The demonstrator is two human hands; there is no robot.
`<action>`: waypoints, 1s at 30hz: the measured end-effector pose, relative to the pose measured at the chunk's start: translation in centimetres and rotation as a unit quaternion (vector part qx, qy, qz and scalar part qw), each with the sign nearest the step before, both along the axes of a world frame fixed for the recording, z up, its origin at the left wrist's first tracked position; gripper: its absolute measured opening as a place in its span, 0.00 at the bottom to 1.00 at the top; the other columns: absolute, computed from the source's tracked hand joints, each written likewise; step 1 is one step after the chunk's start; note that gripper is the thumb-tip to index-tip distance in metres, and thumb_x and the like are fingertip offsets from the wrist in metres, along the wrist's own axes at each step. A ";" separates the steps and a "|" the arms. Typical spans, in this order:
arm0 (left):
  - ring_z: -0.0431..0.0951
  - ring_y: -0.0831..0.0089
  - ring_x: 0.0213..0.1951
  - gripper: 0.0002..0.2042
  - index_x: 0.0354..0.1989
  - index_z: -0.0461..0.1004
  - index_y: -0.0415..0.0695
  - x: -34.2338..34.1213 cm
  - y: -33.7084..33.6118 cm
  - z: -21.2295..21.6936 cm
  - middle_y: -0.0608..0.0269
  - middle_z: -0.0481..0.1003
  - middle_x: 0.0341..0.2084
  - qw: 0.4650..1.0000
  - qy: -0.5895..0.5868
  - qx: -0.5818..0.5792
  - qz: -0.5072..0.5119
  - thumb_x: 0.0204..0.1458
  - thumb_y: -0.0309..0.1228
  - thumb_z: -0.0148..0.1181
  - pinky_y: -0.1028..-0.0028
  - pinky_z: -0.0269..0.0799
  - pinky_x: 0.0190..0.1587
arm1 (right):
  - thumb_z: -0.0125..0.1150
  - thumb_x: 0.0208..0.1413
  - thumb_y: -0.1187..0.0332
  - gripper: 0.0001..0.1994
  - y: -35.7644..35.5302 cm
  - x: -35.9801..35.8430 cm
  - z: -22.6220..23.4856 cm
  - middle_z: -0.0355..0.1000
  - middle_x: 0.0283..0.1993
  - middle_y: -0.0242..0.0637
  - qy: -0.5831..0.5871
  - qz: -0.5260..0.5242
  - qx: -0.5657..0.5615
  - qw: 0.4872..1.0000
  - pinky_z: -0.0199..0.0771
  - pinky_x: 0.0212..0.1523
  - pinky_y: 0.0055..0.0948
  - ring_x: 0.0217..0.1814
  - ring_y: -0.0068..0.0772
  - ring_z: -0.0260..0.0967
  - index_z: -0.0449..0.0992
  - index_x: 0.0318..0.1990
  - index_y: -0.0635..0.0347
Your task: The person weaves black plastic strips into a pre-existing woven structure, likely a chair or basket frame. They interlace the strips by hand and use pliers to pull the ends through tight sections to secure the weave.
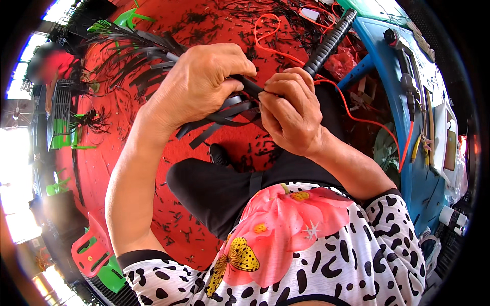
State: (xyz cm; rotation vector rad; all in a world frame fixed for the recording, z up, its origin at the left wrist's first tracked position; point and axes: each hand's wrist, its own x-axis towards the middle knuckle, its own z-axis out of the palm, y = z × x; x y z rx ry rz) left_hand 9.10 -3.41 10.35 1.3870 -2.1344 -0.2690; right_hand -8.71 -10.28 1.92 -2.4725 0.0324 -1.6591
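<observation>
Both hands are raised in front of me, working on a bundle of flat black strips. My left hand pinches the strips between thumb and fingers, and their loose ends fan out behind it to the upper left. My right hand is closed on the same dark bundle, close to the left fingertips. Beyond the right hand, a ribbed black rod slants to the upper right, seemingly in line with the bundle. The join between rod and strips is hidden by my fingers. Some cut strip ends hang below the hands.
Black scraps litter the red floor. To the right, a blue table carries a grey hand tool; an orange cord loops nearby. Green chairs and a person in red are at the left; a pink chair back is lower left.
</observation>
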 end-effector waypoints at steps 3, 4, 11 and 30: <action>0.76 0.64 0.30 0.07 0.29 0.74 0.36 0.1 0.1 -0.2 0.58 0.73 0.28 1.000 -0.006 -0.002 0.007 0.40 0.15 0.63 0.72 0.71 0.33 | 0.64 0.35 0.77 0.10 0.0 0.0 -0.1 0.66 0.32 0.38 0.000 -0.004 0.007 1.000 0.69 0.45 0.39 0.36 0.39 0.70 0.73 0.30 0.65; 0.76 0.65 0.30 0.07 0.29 0.74 0.36 0.2 0.1 -0.3 0.58 0.73 0.28 1.000 -0.002 -0.003 0.012 0.41 0.15 0.63 0.72 0.72 0.34 | 0.64 0.35 0.77 0.10 0.0 -0.1 0.0 0.66 0.32 0.38 0.000 -0.002 0.007 1.000 0.69 0.45 0.39 0.36 0.39 0.70 0.73 0.30 0.65; 0.78 0.66 0.34 0.06 0.29 0.75 0.37 0.7 0.9 -1.4 0.59 0.76 0.32 0.998 0.009 -0.036 0.047 0.42 0.14 0.63 0.73 0.74 0.36 | 0.64 0.32 0.78 0.12 -0.1 0.2 -0.1 0.67 0.31 0.38 -0.010 0.000 0.002 1.000 0.70 0.43 0.39 0.35 0.39 0.71 0.74 0.30 0.65; 0.79 0.66 0.40 0.06 0.26 0.77 0.43 0.6 1.4 -5.2 0.64 0.79 0.32 0.980 0.065 -0.171 0.083 0.41 0.26 0.69 0.58 0.65 0.55 | 0.73 0.32 0.69 0.20 -0.3 -1.8 1.2 0.71 0.39 0.39 0.094 -0.048 0.041 0.994 0.65 0.52 0.47 0.47 0.44 0.71 0.73 0.36 0.61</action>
